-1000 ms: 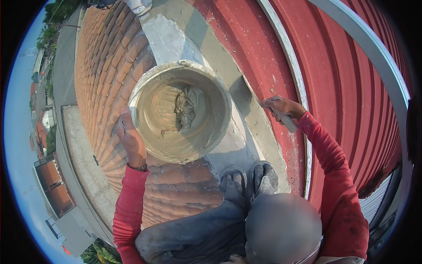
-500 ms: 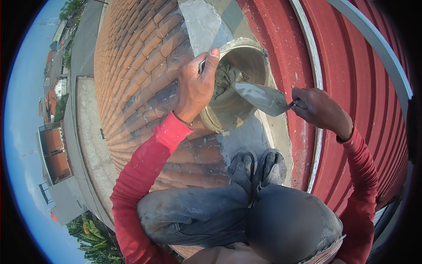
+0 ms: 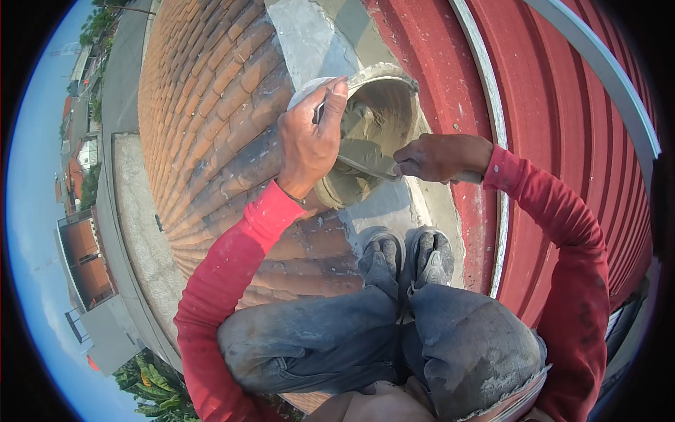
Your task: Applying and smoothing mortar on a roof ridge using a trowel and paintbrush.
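A bucket (image 3: 402, 98) smeared with grey cement stands tilted on the ridge, its mouth turned toward me. My left hand (image 3: 308, 144) is closed on its left rim, thumb on top. Closed round a trowel's handle (image 3: 467, 177), my right hand (image 3: 437, 157) is at the bucket's right side. The trowel's blade (image 3: 369, 159) reaches into the bucket, coated in wet grey mortar. Part of the mortar inside is hidden by the blade and the shadow.
Orange roof tiles (image 3: 218, 91) slope away on the left. Red corrugated metal roofing (image 3: 548, 133) covers the right, with a pale strip (image 3: 500, 162) along it. My feet (image 3: 430, 257) stand on the narrow cement ridge (image 3: 309, 35). Street and houses lie far below left.
My right hand has moved left and the trowel's blade has gone deeper into the bucket. The left hand keeps its hold on the rim. The view has shifted slightly.
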